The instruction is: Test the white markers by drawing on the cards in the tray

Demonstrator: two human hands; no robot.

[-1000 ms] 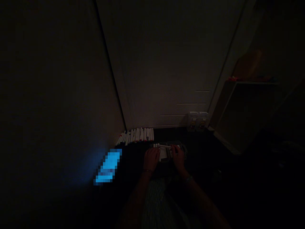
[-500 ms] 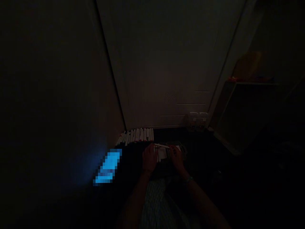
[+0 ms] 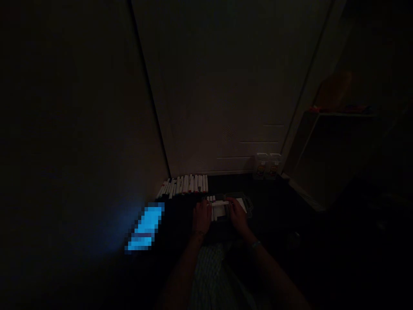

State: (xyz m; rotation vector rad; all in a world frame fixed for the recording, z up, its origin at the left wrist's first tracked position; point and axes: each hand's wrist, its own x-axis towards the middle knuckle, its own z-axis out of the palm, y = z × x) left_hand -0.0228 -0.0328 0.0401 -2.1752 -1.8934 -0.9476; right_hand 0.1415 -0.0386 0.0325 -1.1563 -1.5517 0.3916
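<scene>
My right hand (image 3: pixel 237 215) is closed on the right end of a white marker (image 3: pixel 220 203). The marker lies sideways above an open clear plastic case (image 3: pixel 248 206). On the case's left side, my left hand (image 3: pixel 201 216) has its fingertips by the marker's left end. Darkness hides whether they grip the marker or only rest against the case. A few white markers (image 3: pixel 213 213) stand side by side in the case's left part, next to my left fingers. A pale sheet or insert (image 3: pixel 241 204) shows in the right part, behind my right hand.
A row of white markers (image 3: pixel 190 184) with coloured ends lies along the wall at the back left. Two clear plastic cases (image 3: pixel 267 166) stand at the back right. A glowing blurred blue screen (image 3: pixel 146 227) is at left. A shelf unit (image 3: pixel 311 142) stands at right.
The marker in my right hand has come down slightly and left, now level over the case. My left hand has shifted a little left, uncovering the markers in the case.
</scene>
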